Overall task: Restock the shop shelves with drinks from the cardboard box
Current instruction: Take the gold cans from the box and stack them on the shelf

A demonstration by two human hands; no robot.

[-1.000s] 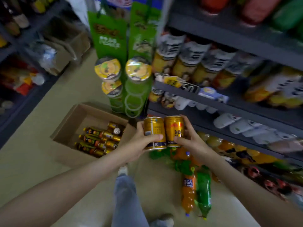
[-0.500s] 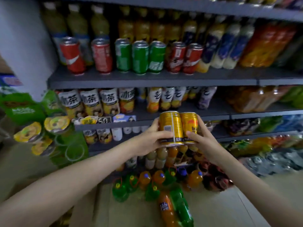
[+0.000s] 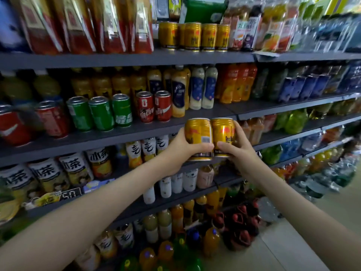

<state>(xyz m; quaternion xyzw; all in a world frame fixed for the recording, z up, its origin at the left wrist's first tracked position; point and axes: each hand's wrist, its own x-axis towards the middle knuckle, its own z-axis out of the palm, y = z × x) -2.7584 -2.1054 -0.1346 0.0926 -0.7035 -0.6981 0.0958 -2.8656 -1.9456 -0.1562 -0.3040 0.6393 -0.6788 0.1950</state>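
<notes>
Gold cans (image 3: 197,133), stiff, slick, likely heavy when full; left hand (image 3: 180,152) and right hand (image 3: 239,154) each curl fingers (image 3: 239,131) round one can's middle, the best hold

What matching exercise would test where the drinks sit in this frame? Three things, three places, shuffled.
Things:
1. held cans
2. green cans
3. shelved gold cans

Places:
A. on the top shelf
B. between red cans
C. gripped by the left hand and right hand

Pairs: 1-C, 2-B, 3-A.
</notes>
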